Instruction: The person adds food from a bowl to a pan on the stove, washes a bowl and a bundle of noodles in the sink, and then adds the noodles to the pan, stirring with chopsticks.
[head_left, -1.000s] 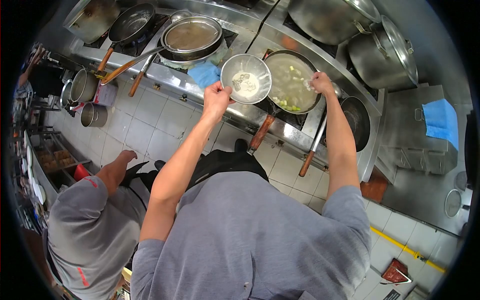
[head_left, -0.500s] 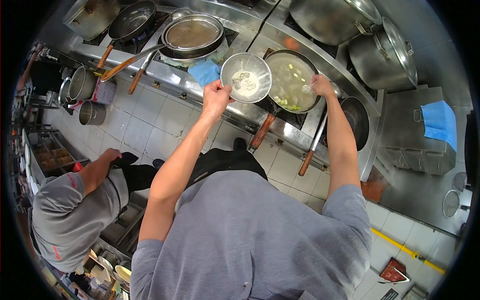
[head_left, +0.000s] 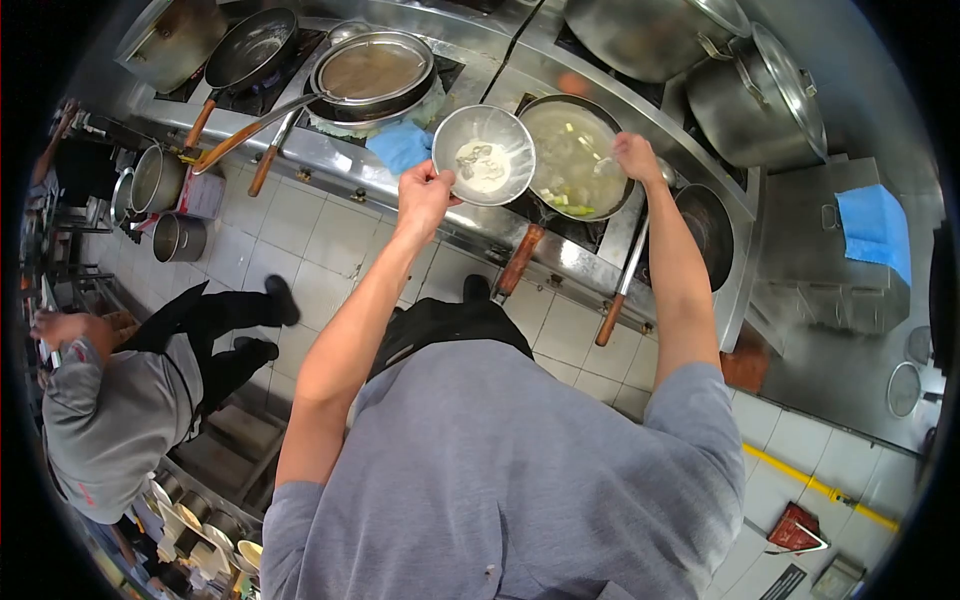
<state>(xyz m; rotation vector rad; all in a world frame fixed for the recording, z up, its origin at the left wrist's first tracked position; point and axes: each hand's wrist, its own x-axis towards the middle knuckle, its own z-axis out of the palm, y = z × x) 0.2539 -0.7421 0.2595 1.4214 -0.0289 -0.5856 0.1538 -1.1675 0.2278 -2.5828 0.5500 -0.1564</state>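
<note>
My left hand is closed on the near left rim of a pale bowl, holding it beside the frying pan. A thick white mixture lies in the bowl. My right hand is closed over the right side of the pan; a small, pale, blurred item shows by its fingers. Cloudy liquid fills the pan, with green and whitish chopped pieces in it. The pan's wooden handle points toward me. A blue cloth lies left of the bowl.
To the left, a strainer rests over a dark pan, near another frying pan. Large pots stand at the back right. A dark pan sits right of my right arm. A co-worker is behind at left.
My right hand has shifted slightly up and left at the pan's edge. The bowl stays in my left hand. The co-worker has moved left, away from the stove, and turned.
</note>
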